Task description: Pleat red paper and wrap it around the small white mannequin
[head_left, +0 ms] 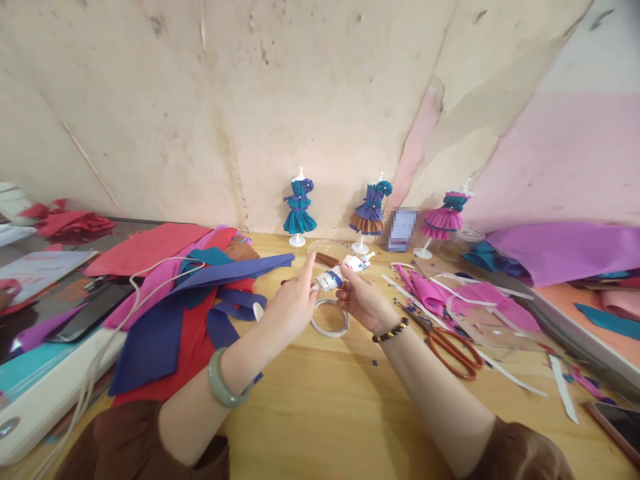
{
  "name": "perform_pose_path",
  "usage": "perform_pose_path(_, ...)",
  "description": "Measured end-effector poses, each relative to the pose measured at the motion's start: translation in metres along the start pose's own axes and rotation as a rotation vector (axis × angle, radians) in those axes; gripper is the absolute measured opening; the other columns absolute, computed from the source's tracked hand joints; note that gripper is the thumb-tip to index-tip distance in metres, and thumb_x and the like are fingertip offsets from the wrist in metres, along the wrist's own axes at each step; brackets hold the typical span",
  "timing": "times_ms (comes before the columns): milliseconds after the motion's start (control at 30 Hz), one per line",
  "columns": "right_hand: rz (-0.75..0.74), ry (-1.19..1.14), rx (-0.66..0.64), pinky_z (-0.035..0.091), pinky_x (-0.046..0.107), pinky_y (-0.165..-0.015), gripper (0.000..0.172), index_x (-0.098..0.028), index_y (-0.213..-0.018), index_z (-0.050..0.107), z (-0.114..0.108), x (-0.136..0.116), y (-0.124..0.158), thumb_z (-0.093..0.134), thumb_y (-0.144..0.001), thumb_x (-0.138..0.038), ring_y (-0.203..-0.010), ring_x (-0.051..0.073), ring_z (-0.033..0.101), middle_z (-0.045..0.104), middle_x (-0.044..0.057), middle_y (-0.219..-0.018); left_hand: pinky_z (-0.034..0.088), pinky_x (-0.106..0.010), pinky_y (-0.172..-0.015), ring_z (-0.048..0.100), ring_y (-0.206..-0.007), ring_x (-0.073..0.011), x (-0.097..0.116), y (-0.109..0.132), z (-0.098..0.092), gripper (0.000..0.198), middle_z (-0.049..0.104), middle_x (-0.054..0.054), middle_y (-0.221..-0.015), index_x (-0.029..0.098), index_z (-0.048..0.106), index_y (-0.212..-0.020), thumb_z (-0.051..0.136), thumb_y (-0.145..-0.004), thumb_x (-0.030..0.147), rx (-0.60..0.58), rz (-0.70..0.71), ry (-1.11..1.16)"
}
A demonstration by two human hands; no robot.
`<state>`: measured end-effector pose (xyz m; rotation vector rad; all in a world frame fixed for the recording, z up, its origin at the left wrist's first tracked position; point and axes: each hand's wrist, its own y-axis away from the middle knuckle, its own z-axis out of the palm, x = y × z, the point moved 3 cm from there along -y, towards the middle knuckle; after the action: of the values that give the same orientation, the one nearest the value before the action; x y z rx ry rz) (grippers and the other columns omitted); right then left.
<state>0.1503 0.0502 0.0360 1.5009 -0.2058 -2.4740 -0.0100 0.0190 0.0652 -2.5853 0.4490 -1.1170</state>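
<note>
1. Well left of the white ring (331,334), blue cloth (150,350) lies over red cloth (195,350).
2. Just beyond the ring and to its left, my left hand (293,297) grips one end of a small white dress form (330,279), one finger raised.
3. The dress form is tilted sideways, beyond the ring.
4. Just right of the ring, my right hand (363,297) pinches the form's other part.
5. Orange-handled scissors (434,333) rest farther right of the ring.
</note>
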Motion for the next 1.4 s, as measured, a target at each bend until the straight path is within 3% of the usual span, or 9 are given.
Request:
perform_pose_path(100, -0.058, 0.039, 0.028, 0.036, 0.017, -0.038, 0.037, -0.019, -0.070, 0.060, -0.003, -0.003, -0.001, 0.082, -0.069, -0.048, -0.042, 0.004, 0.040, 0.052, -0.007, -0.054, 0.037, -0.026, -0.054, 0.061, -0.060, -0.0207, -0.006, -0.001, -0.007, 0.048, 0.067, -0.004, -0.069, 0.018, 0.054, -0.129, 0.063, -0.082, 0.025, -0.108, -0.137, 0.156)
perform_pose_path(200, -0.070, 0.079, 0.033, 0.038, 0.017, -0.038, 0.038, -0.017, -0.066, 0.060, -0.002, -0.007, 0.003, 0.079, -0.072, -0.050, -0.041, 0.005, 0.042, 0.053, -0.005, -0.052, 0.039, -0.025, -0.050, 0.063, -0.056, -0.0194, -0.008, -0.001, -0.010, 0.026, 0.070, -0.006, -0.069, 0.017, 0.062, -0.097, 0.066, -0.081, 0.037, -0.365, -0.312, 0.384)
perform_pose_path(367, -0.031, 0.098, 0.008, 0.051, 0.021, -0.048, 0.038, -0.016, -0.070, 0.063, 0.006, -0.012, 0.011, 0.071, -0.081, -0.052, -0.046, 0.009, 0.056, 0.062, 0.001, -0.056, 0.042, -0.024, -0.047, 0.061, -0.049, -0.0155, 0.000, -0.001, -0.014, 0.037, 0.068, -0.006, -0.060, 0.015, 0.062, -0.073, 0.066, -0.081, 0.051, -0.672, -0.410, 0.601)
perform_pose_path(567, -0.034, 0.261, -0.120, 0.052, 0.022, -0.049, 0.041, -0.021, -0.094, 0.063, -0.005, -0.014, 0.005, 0.063, -0.084, -0.060, -0.051, 0.012, 0.064, 0.069, 0.001, -0.068, 0.024, -0.020, -0.039, 0.039, -0.038, -0.0073, -0.003, -0.005, -0.028, 0.031, 0.051, 0.002, -0.044, 0.015, 0.067, -0.072, 0.068, -0.080, 0.045, -0.540, -0.452, 0.750)
perform_pose_path(767, 0.076, 0.509, -0.282, 0.044, 0.021, -0.040, 0.039, -0.015, -0.082, 0.069, -0.001, 0.013, 0.006, 0.079, -0.071, -0.051, -0.046, 0.015, 0.063, 0.071, 0.006, -0.060, 0.021, -0.021, -0.039, 0.034, -0.039, -0.0066, -0.008, -0.012, -0.045, 0.029, 0.046, 0.003, -0.046, 0.015, 0.068, -0.078, 0.067, -0.082, 0.044, -0.395, -0.436, 0.787)
perform_pose_path(933, -0.061, 0.438, -0.308, 0.054, 0.026, -0.078, 0.044, -0.020, -0.107, 0.069, 0.014, 0.020, 0.009, 0.082, -0.069, -0.039, -0.085, 0.015, 0.071, 0.076, 0.003, -0.095, 0.020, -0.022, -0.038, 0.028, -0.039, -0.0056, 0.003, -0.014, -0.066, 0.037, 0.041, 0.003, -0.046, 0.016, 0.060, -0.064, 0.060, -0.088, 0.044, -0.250, -0.325, 0.831)
perform_pose_path(1100, -0.074, 0.334, -0.383, 0.035, 0.037, -0.112, 0.049, -0.025, -0.115, 0.069, 0.016, 0.025, 0.011, 0.081, -0.070, -0.042, -0.128, 0.020, 0.054, 0.066, 0.005, -0.129, 0.023, -0.020, -0.038, 0.033, -0.040, -0.0061, 0.010, -0.015, -0.076, 0.033, 0.044, 0.003, -0.045, 0.014, 0.063, -0.074, 0.064, -0.085, 0.045, -0.204, -0.305, 0.891)
perform_pose_path(1267, 0.030, 0.128, -0.419, 0.038, 0.041, -0.110, 0.056, -0.025, -0.116, 0.067, 0.020, 0.041, 0.011, 0.085, -0.066, -0.040, -0.123, 0.022, 0.058, 0.063, 0.007, -0.132, 0.031, -0.019, -0.042, 0.038, -0.040, -0.0063, 0.016, -0.011, -0.054, 0.035, 0.049, 0.004, -0.047, 0.014, 0.065, -0.085, 0.065, -0.083, 0.049, -0.264, -0.314, 0.890)
perform_pose_path(1400, -0.006, 0.099, -0.425, 0.049, 0.039, -0.098, 0.037, -0.021, -0.092, 0.070, 0.019, 0.045, 0.013, 0.087, -0.063, -0.036, -0.092, 0.019, 0.070, 0.075, 0.003, -0.093, 0.032, -0.020, -0.044, 0.044, -0.042, -0.0076, 0.014, -0.001, -0.007, 0.041, 0.053, 0.003, -0.048, 0.015, 0.064, -0.078, 0.065, -0.079, 0.056, -0.348, -0.343, 0.893)
